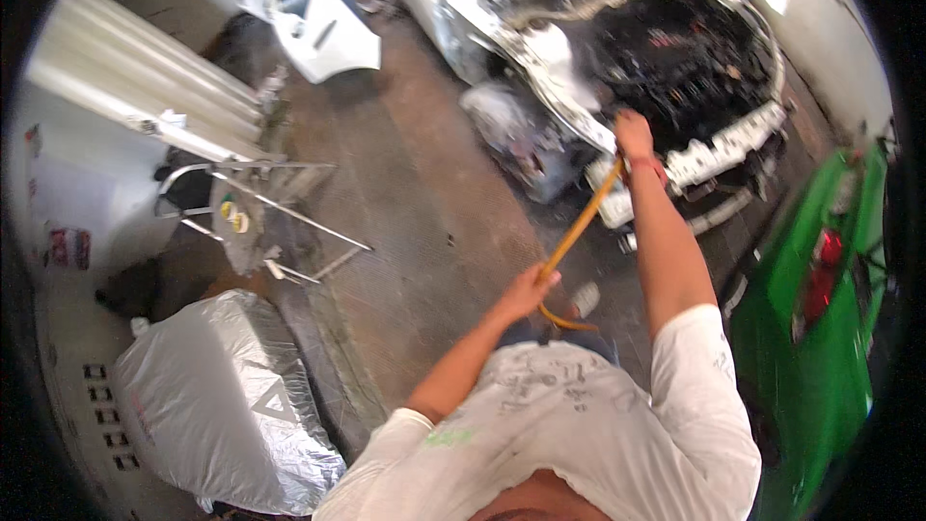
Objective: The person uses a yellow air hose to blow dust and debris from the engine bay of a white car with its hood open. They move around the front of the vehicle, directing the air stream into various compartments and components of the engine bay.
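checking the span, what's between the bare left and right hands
In the head view, a long, narrow yellow-orange strip, its material unclear, runs nearly straight from the left hand to the right hand.

The right arm (673, 251) is reaching far out in front of the torso (545, 415), its elbow looking nearly straight and its line leaning a little to the left; the right hand (634, 135) is gripping, fingers curled inward into a fist-like shape; the left arm (468, 360) is slanting forward and inward from the left side of the body, reaching less far; the left hand (523, 291) is gripping too, fingers curled; both hands are sitting well apart.
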A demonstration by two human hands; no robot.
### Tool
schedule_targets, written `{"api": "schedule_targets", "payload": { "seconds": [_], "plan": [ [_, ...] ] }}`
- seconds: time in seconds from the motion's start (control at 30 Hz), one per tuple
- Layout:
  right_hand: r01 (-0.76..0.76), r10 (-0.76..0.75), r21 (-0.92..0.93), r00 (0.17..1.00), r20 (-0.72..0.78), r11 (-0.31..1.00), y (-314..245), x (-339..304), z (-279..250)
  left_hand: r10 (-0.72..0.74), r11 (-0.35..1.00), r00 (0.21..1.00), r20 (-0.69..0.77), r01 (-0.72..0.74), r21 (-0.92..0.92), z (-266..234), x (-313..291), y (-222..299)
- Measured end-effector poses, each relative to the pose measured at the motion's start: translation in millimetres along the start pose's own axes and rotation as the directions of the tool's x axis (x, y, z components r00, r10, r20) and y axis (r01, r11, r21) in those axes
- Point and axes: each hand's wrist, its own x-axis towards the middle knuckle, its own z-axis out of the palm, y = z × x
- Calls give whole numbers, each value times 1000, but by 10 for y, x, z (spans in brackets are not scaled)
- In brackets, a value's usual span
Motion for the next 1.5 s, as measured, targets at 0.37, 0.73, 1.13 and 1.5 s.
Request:
{"api": "schedule_targets", "payload": {
  "seconds": [0.37, 0.73, 1.13, 1.5],
  "plan": [
    [-140, 143, 29, 972, -185, 990, -763, -920, -507, -150, 988, 980, 130, 153, -13, 261, -164, -1309],
    [-291, 354, 281, 911, -212, 915, -193, -2037, 689, -389, 906, 868, -308, 299, -301, -287, -417, -2737],
    [-510, 580, 454, 815, -17, 730, 84, -3094, 817, -525, 849, 828, -198, 525, -55, -733, -1361, -2693],
    [-201, 242, 281, 963, -119, 939, 1014, -3098, -289, -370, 906, 927, 68, 344, 247, 156, -323, -1636]
  ]
}}
